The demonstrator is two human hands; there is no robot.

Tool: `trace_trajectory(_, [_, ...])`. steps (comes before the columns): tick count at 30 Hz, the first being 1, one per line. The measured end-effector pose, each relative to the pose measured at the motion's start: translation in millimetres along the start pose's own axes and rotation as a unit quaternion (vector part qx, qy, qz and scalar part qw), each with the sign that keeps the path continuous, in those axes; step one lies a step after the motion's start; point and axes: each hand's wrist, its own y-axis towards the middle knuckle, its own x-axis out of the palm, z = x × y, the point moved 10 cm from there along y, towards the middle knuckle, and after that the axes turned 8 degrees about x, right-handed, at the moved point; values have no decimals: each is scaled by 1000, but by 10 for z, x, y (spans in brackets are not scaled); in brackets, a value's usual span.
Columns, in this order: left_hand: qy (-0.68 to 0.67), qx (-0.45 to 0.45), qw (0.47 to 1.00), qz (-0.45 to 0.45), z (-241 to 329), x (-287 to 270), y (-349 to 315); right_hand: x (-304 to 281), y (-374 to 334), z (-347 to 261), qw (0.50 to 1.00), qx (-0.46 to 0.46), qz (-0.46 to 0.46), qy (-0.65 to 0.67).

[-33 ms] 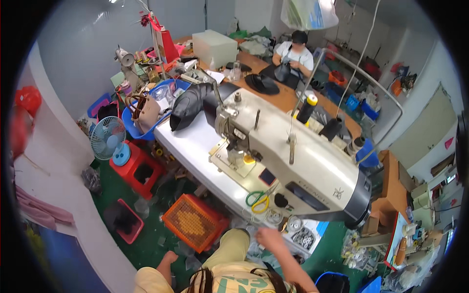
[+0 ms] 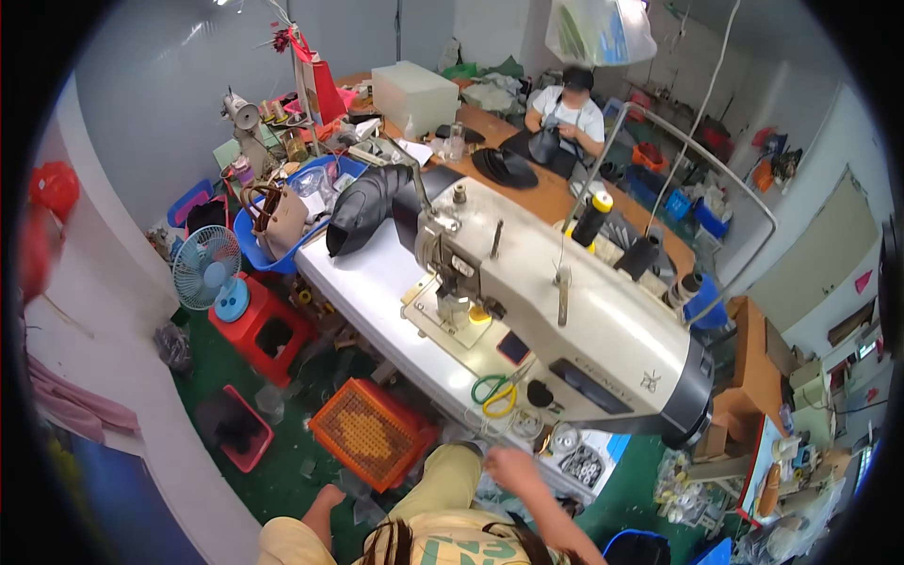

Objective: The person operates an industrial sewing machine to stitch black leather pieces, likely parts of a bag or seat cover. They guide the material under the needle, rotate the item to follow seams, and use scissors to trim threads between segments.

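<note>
My right hand (image 2: 511,468) is at the front edge of the white sewing table, fingers curled; what they hold, if anything, cannot be made out. Beside it lie a metal bobbin case (image 2: 564,437) and a tray of bobbins (image 2: 586,463). Green-and-yellow-handled scissors (image 2: 496,395) rest on the tabletop just beyond. A large cream sewing machine (image 2: 565,301) stretches across the table. Low at my left side is my left hand (image 2: 330,496), small and partly turned away, its fingers not clear. A black leather piece (image 2: 372,212) lies at the table's far left end.
An orange crate (image 2: 370,433) stands on the green floor by my legs. To the left are a red stool (image 2: 264,325) with a blue fan (image 2: 207,268) and a pink-rimmed tray (image 2: 235,430). A co-worker (image 2: 570,113) sits at the brown table behind the machine, handling a black piece.
My right hand has shifted slightly left and toward me along the table edge. The left hand stays low at my side. The view has tilted a little.
</note>
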Motion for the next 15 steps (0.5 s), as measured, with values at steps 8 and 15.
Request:
trace_trajectory(8, [0, 264, 901, 345, 3770, -2422, 21, 749, -336, 532, 988, 38, -153, 7])
trace_trajectory(15, [109, 299, 915, 247, 4485, -2368, 676, 65, -742, 1041, 932, 222, -83, 275])
